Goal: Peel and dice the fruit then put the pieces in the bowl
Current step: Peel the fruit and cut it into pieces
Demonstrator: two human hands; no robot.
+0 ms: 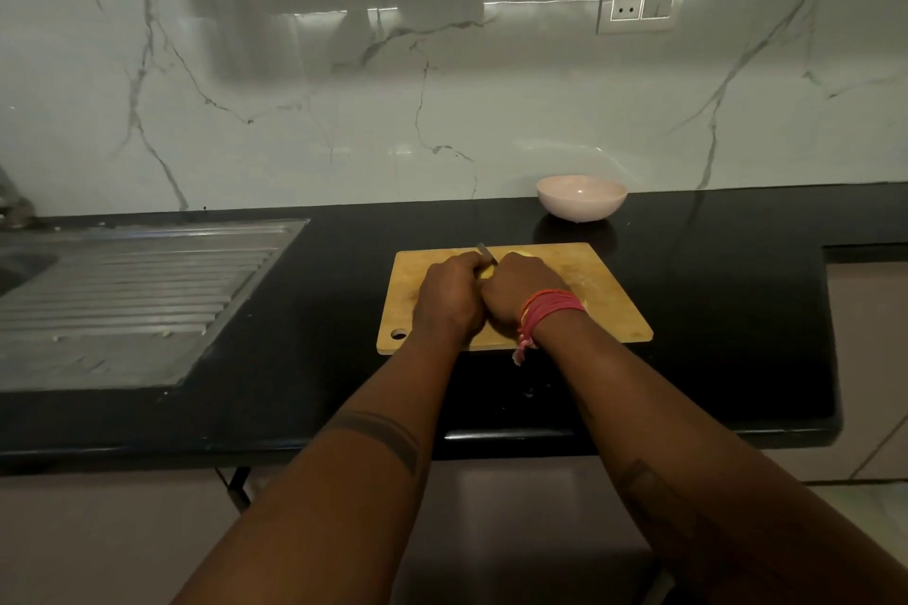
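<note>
Both hands meet over the board [604, 290] on the black counter [304, 310]. The left hand [449, 297] has its fingers curled over a yellow fruit [487, 272], most of it hidden between the hands. The right hand [523, 287] is closed around a knife [486, 254], whose blade pokes out toward 11 o'clock above the knuckles. A red thread band [550, 312] wraps the right wrist. The bowl [581, 197] sits at 1 o'clock from the board, apart from it, near the wall.

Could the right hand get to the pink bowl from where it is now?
Probably yes. The right hand is over the cutting board, and only bare board and counter lie between it and the bowl.
</note>
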